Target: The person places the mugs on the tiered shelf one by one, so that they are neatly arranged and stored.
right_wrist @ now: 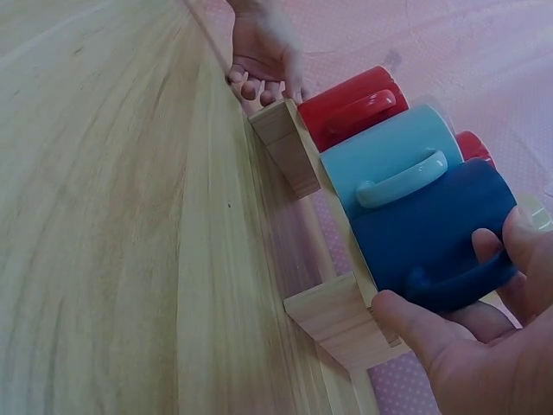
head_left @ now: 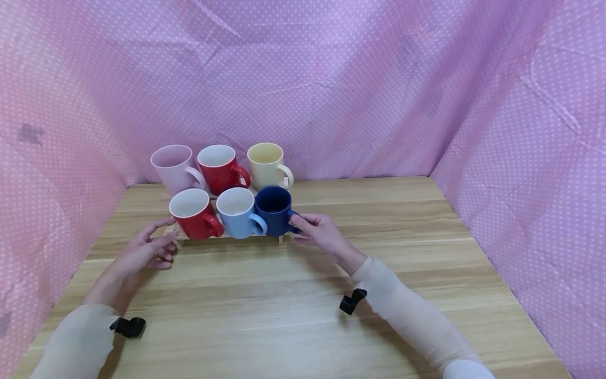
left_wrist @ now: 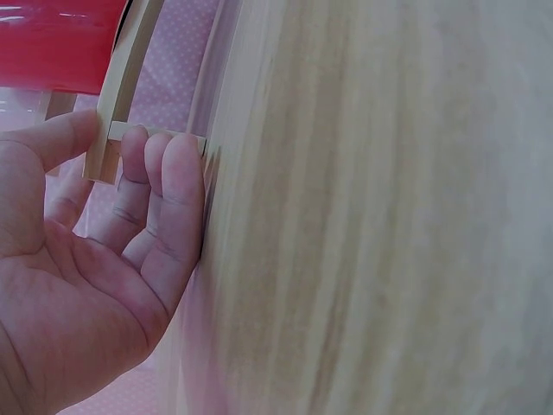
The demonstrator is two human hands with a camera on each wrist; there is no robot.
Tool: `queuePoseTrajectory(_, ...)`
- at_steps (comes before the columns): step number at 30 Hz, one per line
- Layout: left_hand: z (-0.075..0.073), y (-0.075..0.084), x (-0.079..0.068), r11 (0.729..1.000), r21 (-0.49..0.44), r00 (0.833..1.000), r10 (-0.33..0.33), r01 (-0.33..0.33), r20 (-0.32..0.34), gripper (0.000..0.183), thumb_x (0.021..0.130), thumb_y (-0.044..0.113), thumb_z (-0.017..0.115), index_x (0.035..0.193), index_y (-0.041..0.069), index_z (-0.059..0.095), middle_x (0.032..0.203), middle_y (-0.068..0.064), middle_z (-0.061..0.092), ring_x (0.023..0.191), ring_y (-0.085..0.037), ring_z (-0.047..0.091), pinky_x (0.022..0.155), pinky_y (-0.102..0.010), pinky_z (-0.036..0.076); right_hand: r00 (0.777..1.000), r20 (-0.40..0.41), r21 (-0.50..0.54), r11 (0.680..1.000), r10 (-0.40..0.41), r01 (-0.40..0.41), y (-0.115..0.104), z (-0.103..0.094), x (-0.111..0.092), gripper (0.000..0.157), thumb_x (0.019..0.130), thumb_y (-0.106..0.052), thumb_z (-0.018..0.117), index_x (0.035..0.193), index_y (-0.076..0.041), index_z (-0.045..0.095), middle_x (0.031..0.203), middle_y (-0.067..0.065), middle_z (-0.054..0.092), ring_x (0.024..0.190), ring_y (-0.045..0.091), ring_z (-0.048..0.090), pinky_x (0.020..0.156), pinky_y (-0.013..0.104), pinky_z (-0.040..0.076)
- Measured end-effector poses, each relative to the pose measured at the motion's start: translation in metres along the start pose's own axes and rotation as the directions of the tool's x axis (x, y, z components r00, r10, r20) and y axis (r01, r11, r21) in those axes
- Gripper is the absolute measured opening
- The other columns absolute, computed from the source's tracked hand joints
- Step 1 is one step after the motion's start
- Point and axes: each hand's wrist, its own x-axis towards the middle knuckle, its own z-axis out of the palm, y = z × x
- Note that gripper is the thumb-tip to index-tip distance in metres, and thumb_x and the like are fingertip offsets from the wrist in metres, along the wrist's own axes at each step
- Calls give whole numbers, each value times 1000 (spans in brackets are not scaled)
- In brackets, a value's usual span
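A two-tier wooden rack [right_wrist: 333, 316] carries several mugs. My right hand [head_left: 326, 237] is at its right end, thumb and fingers around the handle of the dark blue mug [head_left: 273, 210]; one finger [right_wrist: 410, 324] lies against the rack's edge. At the other end my left hand [head_left: 144, 250] pinches the rack's end between thumb and index finger, the remaining fingers loosely bent beside the leg. Left of the dark blue mug on the front tier stand a light blue mug [head_left: 239, 218] and a red mug [head_left: 194, 221], all upright with handles to the right.
On the back tier stand a pink mug [head_left: 172, 171], another red mug [head_left: 218, 171] and a cream-yellow mug [head_left: 265, 166]. The wood-grain table [head_left: 265, 310] spreads out in front. Pink dotted cloth [head_left: 331, 95] hangs behind and along both sides.
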Motion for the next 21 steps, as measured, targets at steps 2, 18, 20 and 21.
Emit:
queuePoseTrajectory(2,-1,0,0,1000,-6,1000,1,-1,2,37,106,29,58,137,42,44,88,-3,66,69,-15,64,65,-39,64,1000,3,0,1000,-1,1,0,0,0,35,103,-17,63,128,8,65,131,18,65,122,28,61,96,49,54)
queuePoseTrajectory(18,-1,-1,1,1000,-8,1000,17,-17,14,36,106,28,57,137,41,44,87,-2,66,69,-15,64,64,-39,64,1000,-9,-10,1000,-8,8,-1,1,-1,36,103,-20,63,127,8,65,130,18,65,123,29,61,95,49,55)
queuePoseTrajectory(20,-1,-2,1,1000,-5,1000,11,-11,15,37,106,29,57,138,41,43,88,-2,65,69,-15,64,64,-39,64,1000,-8,-17,1000,-9,8,-1,0,-2,36,103,-20,63,127,7,66,130,18,66,122,30,62,94,48,56)
queuePoseTrajectory(21,-1,-2,1,1000,-4,1000,8,-8,14,37,106,29,57,138,41,43,87,-3,65,69,-15,64,65,-39,64,1000,-6,-21,1000,-9,9,-1,0,-2,36,104,-21,63,126,7,66,130,18,66,122,31,62,94,49,56)
